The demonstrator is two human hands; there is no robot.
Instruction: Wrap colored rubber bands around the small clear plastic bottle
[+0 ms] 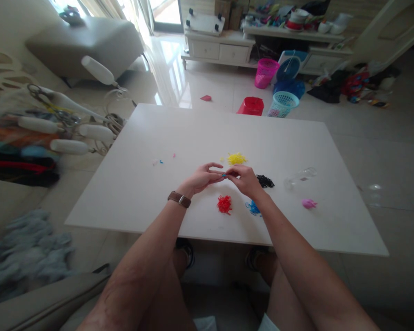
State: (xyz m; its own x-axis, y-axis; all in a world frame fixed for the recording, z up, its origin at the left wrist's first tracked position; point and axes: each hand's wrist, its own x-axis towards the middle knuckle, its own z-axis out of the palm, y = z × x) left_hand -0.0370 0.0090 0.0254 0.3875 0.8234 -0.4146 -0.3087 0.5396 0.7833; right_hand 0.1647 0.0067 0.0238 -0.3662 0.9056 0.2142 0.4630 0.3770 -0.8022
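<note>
At mid-frame, the left hand (200,178) points right, fingers parted, grip unclear; the right hand (244,179) curls leftward, pinching a blue piece (224,175). Its direction and long axis are indiscernible.

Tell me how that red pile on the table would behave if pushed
The red pile would probably spread rather than slide whole, since it looks like a loose heap of thin pieces. They seem likely to be floppy, given their curled shapes. Some might drag neighbours along, because they overlap.

coloured piles (224,204): 4 | hands (242,179): 2 | mesh baskets (265,73): 2
</note>
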